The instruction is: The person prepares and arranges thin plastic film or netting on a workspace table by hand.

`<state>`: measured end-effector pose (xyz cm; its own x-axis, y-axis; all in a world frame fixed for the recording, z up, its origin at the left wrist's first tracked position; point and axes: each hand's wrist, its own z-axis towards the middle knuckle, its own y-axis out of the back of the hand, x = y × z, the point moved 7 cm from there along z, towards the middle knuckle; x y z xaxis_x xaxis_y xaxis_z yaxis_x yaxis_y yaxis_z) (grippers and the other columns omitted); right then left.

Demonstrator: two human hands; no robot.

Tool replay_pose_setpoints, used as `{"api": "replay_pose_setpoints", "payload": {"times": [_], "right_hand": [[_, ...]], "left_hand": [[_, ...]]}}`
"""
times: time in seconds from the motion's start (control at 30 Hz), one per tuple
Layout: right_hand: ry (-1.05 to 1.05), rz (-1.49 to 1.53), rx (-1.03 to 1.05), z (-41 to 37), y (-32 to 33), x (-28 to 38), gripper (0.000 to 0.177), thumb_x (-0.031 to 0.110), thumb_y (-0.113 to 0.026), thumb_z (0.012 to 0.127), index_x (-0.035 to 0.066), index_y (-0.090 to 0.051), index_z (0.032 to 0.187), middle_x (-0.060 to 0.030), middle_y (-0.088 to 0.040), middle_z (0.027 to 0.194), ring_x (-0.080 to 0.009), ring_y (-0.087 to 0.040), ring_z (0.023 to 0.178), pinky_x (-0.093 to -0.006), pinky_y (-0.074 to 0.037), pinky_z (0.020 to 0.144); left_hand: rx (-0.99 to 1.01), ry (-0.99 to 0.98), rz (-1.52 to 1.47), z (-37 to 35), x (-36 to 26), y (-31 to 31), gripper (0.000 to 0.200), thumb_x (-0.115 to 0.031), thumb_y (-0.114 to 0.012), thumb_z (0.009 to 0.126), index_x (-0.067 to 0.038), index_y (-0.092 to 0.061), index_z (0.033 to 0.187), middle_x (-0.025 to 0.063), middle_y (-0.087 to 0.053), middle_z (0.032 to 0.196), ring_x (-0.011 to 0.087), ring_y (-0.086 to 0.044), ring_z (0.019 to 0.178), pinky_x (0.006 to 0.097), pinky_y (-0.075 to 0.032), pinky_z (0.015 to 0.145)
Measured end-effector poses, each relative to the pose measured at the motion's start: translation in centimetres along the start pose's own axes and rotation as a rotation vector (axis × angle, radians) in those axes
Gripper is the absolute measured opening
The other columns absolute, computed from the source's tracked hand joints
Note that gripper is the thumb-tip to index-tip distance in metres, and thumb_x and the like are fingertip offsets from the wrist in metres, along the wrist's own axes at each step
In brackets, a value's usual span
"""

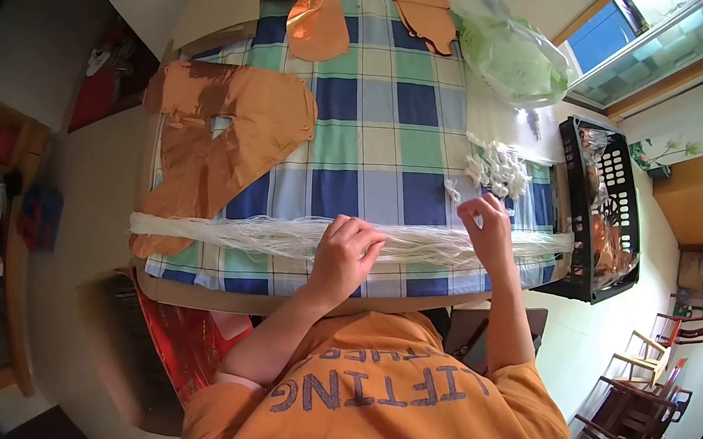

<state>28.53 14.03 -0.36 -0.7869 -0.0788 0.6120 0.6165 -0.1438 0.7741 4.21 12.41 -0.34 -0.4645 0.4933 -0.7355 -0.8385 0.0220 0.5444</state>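
Note:
A long bundle of white strings [269, 237] lies across the near side of the checked cloth, spread loosely around the middle. My left hand [345, 254] is over the bundle with its thumb and fingers pressed together. Any strand in that pinch is too fine to make out. My right hand [487, 227] is raised just above the bundle, its fingers curled in a pinch; what they hold, if anything, cannot be seen. Beyond the right hand sits a pile of short white knotted strings [500, 170], with a small separate knotted piece [452, 190] nearer the fingers.
A large flat copper foil shape [234, 133] lies at left, partly under the bundle. More foil shapes [319, 24], a cardboard piece [219, 11] and a green-tinted plastic bag [514, 63] are farther back. A black crate [572, 173] with wrapped copper items stands at the right edge.

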Motion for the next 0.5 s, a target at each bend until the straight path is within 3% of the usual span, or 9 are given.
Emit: {"api": "replay_pose_setpoints", "payload": {"times": [0.13,0.23,0.43,0.5], "right_hand": [[-0.011,-0.065,0.182,-1.6,-0.7,-0.5,0.011,0.008,-0.071,0.078,0.002,-0.065,0.086,-0.008,-0.059,0.081,-0.023,-0.057,0.081,-0.0336,-0.047,0.072],[0.016,-0.08,0.127,-1.6,-1.2,-1.2,0.011,0.006,-0.07,0.078,0.002,-0.065,0.086,-0.0078,-0.059,0.082,-0.0232,-0.058,0.079,-0.0332,-0.047,0.072],[0.032,0.161,0.009,-1.6,0.7,2.6,0.005,0.004,-0.066,0.079,0.002,-0.064,0.083,-0.0082,-0.058,0.08,-0.0237,-0.058,0.074,-0.0326,-0.046,0.068],[0.028,0.051,0.032,-1.1,0.0,1.6,0.006,0.006,-0.066,0.078,0.003,-0.063,0.081,-0.0073,-0.058,0.08,-0.0247,-0.057,0.078,-0.0348,-0.046,0.07]], "left_hand": [[0.026,0.036,-0.025,-0.1,0.1,-0.1,0.01,-0.001,-0.071,0.073,-0.007,-0.068,0.082,0.0038,-0.062,0.083,0.0239,-0.057,0.082,0.0343,-0.049,0.071],[0.046,0.026,-0.043,0.2,-0.2,-0.2,0.012,-0.001,-0.07,0.074,-0.007,-0.068,0.084,0.0042,-0.062,0.083,0.0241,-0.057,0.082,0.0343,-0.049,0.072],[0.069,0.024,-0.08,0.4,-0.7,-0.4,0.011,-0.003,-0.071,0.074,-0.007,-0.067,0.083,0.0032,-0.062,0.083,0.0236,-0.056,0.082,0.0341,-0.049,0.074],[0.077,0.027,-0.087,0.6,-0.9,-0.4,0.011,-0.003,-0.071,0.074,-0.007,-0.067,0.083,0.0032,-0.062,0.084,0.0236,-0.056,0.082,0.0341,-0.049,0.074]]}}
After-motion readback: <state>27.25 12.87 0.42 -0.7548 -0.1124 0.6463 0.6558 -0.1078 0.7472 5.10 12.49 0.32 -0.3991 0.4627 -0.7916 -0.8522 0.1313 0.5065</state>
